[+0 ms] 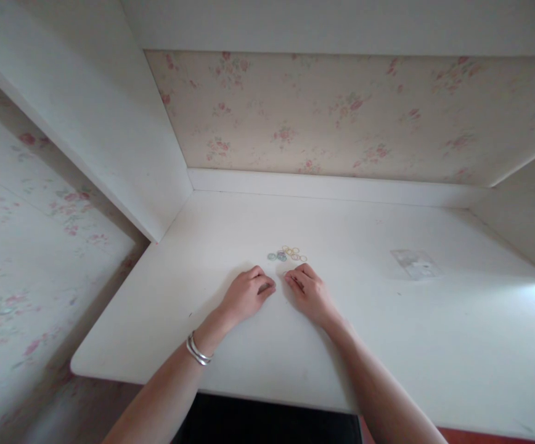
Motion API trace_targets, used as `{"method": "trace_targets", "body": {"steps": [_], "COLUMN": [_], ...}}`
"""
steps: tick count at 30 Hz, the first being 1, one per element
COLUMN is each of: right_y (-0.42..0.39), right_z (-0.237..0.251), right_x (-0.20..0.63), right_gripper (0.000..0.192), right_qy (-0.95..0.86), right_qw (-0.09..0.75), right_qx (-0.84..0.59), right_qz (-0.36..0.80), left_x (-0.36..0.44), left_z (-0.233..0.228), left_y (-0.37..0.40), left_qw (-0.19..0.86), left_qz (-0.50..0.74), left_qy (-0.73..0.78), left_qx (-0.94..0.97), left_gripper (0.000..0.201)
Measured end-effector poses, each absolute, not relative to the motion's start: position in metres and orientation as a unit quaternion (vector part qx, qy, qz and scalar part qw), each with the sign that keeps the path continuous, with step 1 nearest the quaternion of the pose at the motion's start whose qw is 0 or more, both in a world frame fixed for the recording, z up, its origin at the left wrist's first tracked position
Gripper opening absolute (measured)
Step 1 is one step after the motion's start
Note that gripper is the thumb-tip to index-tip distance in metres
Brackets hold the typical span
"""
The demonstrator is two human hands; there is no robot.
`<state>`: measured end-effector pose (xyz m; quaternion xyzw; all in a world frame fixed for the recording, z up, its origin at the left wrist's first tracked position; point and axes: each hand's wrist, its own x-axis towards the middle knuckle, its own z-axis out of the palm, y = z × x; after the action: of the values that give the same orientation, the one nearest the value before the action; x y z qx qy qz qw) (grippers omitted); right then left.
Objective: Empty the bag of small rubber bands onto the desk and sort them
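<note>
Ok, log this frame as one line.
left hand: curled on desk | right hand: curled, fingertips nearly meeting | small rings: just beyond | clear packet: right

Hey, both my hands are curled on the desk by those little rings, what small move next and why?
Probably slide the right hand forward to the small rings: they lie loose in a cluster just beyond both hands' fingers, and the left hand looks no closer.

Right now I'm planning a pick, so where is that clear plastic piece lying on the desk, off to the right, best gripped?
The clear plastic piece lies flat and thin on the desk. Probably pinch its long edges from above, after lifting one edge with a fingertip. Nothing crowds it.
</note>
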<state>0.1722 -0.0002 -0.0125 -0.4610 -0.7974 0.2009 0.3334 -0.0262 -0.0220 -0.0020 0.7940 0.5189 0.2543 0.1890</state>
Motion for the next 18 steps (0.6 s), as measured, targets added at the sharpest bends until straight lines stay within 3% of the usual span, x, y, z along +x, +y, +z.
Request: {"method": "trace_targets", "body": {"steps": [9, 18], "right_y": [0.0, -0.009], "right_z": [-0.012, -0.007], "right_x": [0.172, 0.157], "right_gripper": [0.023, 0.02], "right_qy": [-0.796, -0.818], "right_qw": [0.325, 0.304], "right_qx": [-0.465, -0.429], "right_qz": [0.212, 0.233], "left_x": [-0.023, -0.031], "left_z": [0.002, 0.002], "left_y": [-0.023, -0.017], "left_qw": [0.172, 0.268], "left_qz": [0.241, 0.316], "left_qy": [0.519, 0.538], "left_qx": [0.802, 0.734], "left_gripper": [0.021, 0.019]}}
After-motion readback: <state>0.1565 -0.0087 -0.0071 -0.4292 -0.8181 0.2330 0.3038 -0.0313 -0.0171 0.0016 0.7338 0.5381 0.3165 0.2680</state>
